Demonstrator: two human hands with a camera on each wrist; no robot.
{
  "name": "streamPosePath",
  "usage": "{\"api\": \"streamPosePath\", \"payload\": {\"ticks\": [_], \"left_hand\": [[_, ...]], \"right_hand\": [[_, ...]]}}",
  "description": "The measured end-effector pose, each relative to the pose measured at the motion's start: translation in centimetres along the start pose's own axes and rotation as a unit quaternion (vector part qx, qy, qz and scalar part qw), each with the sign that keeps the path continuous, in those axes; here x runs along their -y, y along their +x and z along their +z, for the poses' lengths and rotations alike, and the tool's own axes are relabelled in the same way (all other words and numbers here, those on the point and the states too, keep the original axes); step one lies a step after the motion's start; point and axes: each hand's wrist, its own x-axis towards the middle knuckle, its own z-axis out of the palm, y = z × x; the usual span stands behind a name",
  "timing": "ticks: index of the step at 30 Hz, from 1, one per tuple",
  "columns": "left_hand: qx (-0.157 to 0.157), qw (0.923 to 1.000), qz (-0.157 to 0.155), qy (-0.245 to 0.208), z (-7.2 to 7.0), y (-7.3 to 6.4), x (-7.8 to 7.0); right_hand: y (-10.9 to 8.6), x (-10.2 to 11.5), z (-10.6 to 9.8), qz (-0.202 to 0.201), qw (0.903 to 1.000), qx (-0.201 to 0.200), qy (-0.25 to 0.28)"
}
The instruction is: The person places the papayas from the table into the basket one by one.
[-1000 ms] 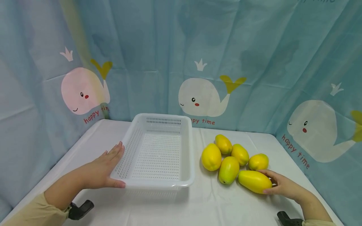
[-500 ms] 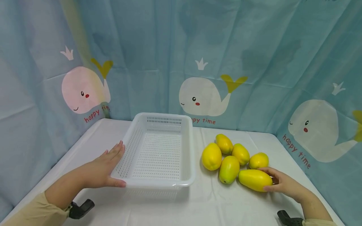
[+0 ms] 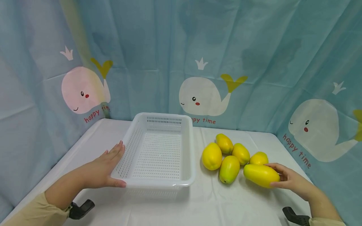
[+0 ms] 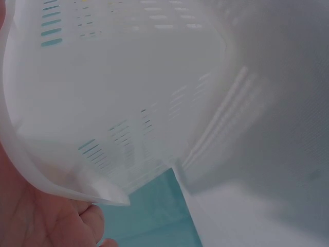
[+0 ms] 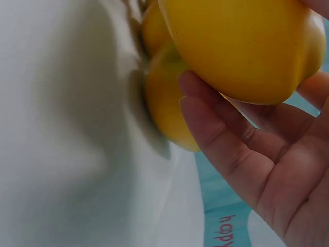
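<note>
My right hand (image 3: 291,180) holds a long yellow papaya (image 3: 261,175) by its right end, thumb on the near side and fingers on the far side. A gap shows between the papaya (image 5: 241,46) and the cloth in the right wrist view. Several shorter, rounder yellow fruits, one of them greenish (image 3: 229,169), lie just to its left and behind. My left hand (image 3: 103,171) rests against the front left corner of a white slotted plastic basket (image 3: 187,181), fingers straight along the left side and thumb by the front rim. Nothing lies in the basket.
A white cloth (image 3: 209,207) covers the table. Blue curtains (image 3: 152,91) printed with whales stand close around its back and sides. A black wrist mount (image 3: 81,209) sits at the left sleeve, another (image 3: 295,216) at the right.
My right hand has raised the papaya slightly and shifted it to the right, away from the greenish fruit. The left hand and the basket stay in place.
</note>
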Motion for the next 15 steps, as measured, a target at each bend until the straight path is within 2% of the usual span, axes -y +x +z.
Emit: {"api": "streamPosePath", "payload": {"ticks": [6, 10, 15], "left_hand": [[-0.001, 1.0, 0.002, 0.004, 0.0, 0.0, 0.0], [0.001, 1.0, 0.002, -0.002, 0.0, 0.0, 0.0], [0.0, 1.0, 0.0, -0.001, 0.0, 0.0, 0.0]], "right_hand": [[0.3, 0.1, -0.6, -0.053, 0.9983, -0.012, 0.019], [0.7, 0.7, -0.8, -0.064, 0.9976, -0.02, 0.02], [1.3, 1.8, -1.1, -0.076, 0.9962, -0.042, -0.006]]}}
